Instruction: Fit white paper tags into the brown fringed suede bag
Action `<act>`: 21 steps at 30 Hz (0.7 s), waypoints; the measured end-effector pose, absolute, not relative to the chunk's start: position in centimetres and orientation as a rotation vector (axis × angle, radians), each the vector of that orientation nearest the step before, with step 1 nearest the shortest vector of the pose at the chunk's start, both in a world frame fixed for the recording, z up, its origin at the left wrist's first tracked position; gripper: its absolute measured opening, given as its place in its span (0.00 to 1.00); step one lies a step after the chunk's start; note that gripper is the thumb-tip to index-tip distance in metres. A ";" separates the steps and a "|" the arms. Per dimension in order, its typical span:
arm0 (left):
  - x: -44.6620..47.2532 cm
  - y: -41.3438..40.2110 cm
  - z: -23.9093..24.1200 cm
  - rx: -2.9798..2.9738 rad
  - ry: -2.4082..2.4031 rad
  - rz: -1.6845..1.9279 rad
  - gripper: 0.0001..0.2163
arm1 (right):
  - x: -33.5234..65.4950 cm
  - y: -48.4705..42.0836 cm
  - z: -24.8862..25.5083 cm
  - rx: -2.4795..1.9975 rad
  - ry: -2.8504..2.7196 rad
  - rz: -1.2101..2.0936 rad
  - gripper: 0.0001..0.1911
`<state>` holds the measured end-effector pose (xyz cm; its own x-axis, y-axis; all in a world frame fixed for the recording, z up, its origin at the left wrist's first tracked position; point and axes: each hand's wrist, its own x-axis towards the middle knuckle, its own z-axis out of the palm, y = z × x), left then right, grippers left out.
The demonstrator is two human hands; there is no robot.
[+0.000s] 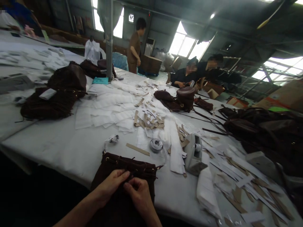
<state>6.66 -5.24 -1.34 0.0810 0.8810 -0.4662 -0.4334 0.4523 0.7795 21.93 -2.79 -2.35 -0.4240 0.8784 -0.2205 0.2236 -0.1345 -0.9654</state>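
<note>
A dark brown drawstring bag with metal eyelets lies at the table's near edge, close to my body. Over its front, my left hand has thumb and fingers pinched together. Close beside it, my right hand is also closed, fingers curled in a pinch. Between the fingertips is a small dark piece, perhaps the bag's cord; it is too dark to make out. Just beyond the bag lie a flat tan strip and a coil of grey-white ribbon.
A tape dispenser stands to the right among scattered paper strips. White foam sheets cover the middle. More brown bags lie at left, a dark bag pile at right. A metal post rises beyond; other people work farther back.
</note>
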 end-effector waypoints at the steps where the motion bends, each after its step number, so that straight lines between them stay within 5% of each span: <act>1: 6.9 -5.0 -1.5 0.528 1.089 1.041 0.16 | 22.2 -2.7 -1.9 -1.254 -1.660 1.527 0.14; 8: 7.8 -4.4 -1.7 0.626 1.104 0.945 0.18 | 21.6 1.4 1.4 -1.174 -2.125 0.630 0.10; 21: 8.7 -4.3 -1.3 0.199 1.063 0.923 0.14 | 18.2 3.4 -3.2 -1.467 -2.021 0.907 0.27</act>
<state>8.73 -4.28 -1.35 0.1648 0.7312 -0.6620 -0.5529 0.6242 0.5519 18.25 3.40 -3.16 -0.3100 0.9507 -0.0006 0.6326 0.2058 -0.7467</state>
